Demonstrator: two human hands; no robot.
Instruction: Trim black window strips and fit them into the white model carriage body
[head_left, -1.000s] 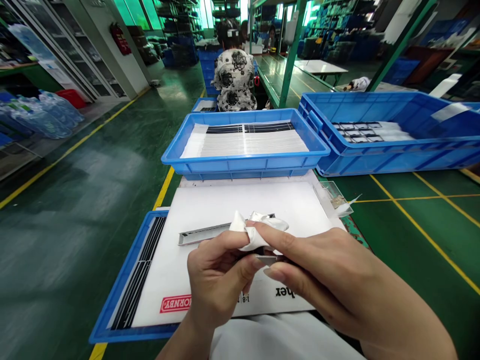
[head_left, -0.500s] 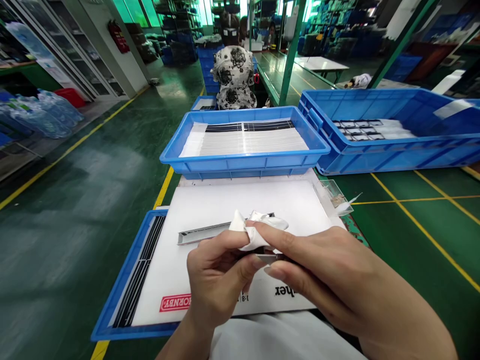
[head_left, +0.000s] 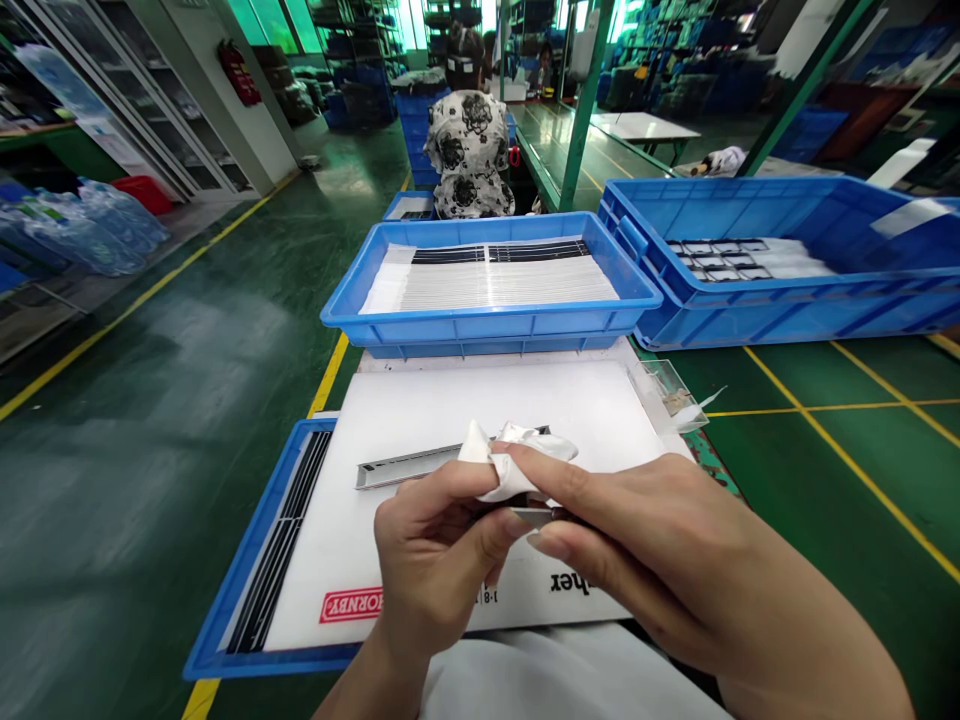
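Both hands meet over the front of the white board (head_left: 420, 400). My left hand (head_left: 439, 555) is closed, its thumb and bent index finger pinching a crumpled white cloth (head_left: 517, 485). Below the cloth, a thin flat metal piece (head_left: 534, 516) with a dark end shows between the hands; its full shape is hidden. My right hand (head_left: 645, 540) is closed too, its index finger pressing on the cloth and its thumb under the metal piece's dark end. Just behind the hands, a long grey channel-shaped strip (head_left: 409, 466) lies slantwise on the board, partly covered by the cloth.
A blue tray (head_left: 491, 325) of white and black strips stands beyond the board. Another blue tray (head_left: 214, 610) with black strips extends under its left side. At right are a large blue bin (head_left: 795, 310) and a small clear box (head_left: 667, 385). A seated person (head_left: 469, 150) is farther back.
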